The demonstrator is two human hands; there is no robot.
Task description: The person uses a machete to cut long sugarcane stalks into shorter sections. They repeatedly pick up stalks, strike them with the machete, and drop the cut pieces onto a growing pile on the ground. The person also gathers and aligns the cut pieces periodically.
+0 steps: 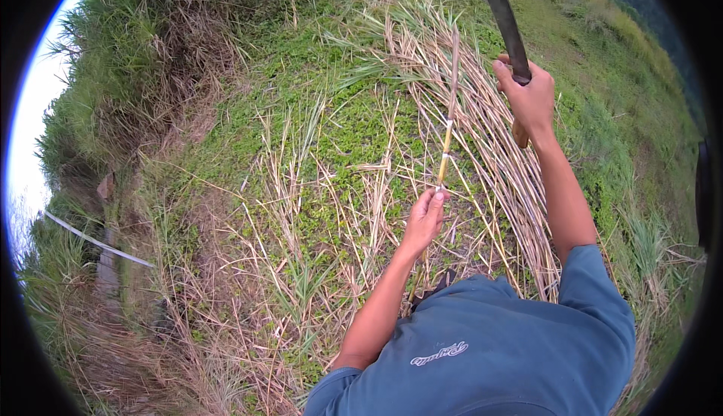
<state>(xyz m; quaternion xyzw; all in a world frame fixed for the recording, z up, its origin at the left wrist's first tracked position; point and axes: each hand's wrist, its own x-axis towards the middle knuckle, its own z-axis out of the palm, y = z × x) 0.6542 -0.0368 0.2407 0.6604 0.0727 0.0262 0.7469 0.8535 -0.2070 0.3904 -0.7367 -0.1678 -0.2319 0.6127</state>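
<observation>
My left hand (425,220) is closed round the lower part of a yellowish cane stalk (446,149), which points up and away from me. Raised at the right, my right hand (529,100) grips the wooden handle (520,134) of a machete. Its dark, slightly curved blade (501,13) reaches up past the top edge of the view, apart from the stalk. Just beyond the held stalk lies a long pile of cut cane stalks (504,156), with dry and green leaves at its far end.
Loose dry stalks and leaves (286,198) litter the low green plants on the ground. Tall grass (151,54) stands at the far left. A pale pole or pipe (98,243) shows at the left edge. A grassy slope (625,77) rises on the right.
</observation>
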